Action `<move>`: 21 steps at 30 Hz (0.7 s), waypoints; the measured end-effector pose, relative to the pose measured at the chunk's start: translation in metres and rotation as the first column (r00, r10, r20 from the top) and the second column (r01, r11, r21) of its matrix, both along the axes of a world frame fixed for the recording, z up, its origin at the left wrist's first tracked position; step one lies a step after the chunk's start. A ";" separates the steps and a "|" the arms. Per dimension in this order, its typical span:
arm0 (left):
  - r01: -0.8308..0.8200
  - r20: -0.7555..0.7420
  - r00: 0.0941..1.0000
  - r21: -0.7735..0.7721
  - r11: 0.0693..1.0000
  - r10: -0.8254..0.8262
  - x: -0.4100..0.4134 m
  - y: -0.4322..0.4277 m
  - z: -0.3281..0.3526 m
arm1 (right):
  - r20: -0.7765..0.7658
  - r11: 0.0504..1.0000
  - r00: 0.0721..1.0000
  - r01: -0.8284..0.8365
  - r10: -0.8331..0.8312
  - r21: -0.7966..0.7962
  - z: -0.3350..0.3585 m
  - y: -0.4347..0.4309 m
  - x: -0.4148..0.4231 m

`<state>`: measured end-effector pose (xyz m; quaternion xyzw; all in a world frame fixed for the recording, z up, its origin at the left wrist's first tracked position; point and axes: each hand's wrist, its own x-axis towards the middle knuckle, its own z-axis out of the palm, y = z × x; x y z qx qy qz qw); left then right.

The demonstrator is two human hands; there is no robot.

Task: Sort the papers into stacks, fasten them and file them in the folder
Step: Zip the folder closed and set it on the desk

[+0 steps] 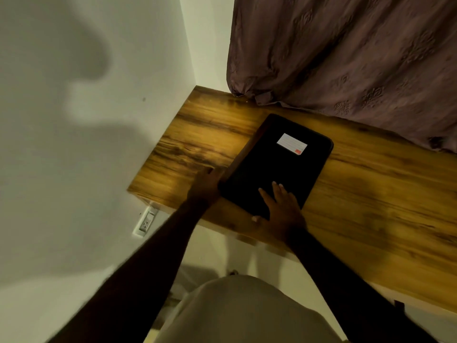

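A black folder point(279, 164) with a small white label lies closed on the wooden desk point(371, 206). My right hand point(282, 206) rests flat on the folder's near corner, fingers spread, thumb hooked at its near edge. My left hand point(206, 184) sits at the folder's left edge, fingers against its side near the corner. No loose papers or fasteners show anywhere in view.
A white wall runs along the desk's left end, with a wall socket point(146, 222) below the desk's corner. A purple-brown curtain point(346, 58) hangs behind the desk and touches its far edge. My lap fills the bottom of the view.
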<state>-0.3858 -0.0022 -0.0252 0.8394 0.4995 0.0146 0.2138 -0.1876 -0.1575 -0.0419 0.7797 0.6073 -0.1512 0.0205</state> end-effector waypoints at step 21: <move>0.106 0.036 0.994 -0.323 0.940 -0.100 0.001 -0.019 -0.011 | -0.379 0.934 0.881 0.344 -0.283 0.101 0.005 0.013 -0.052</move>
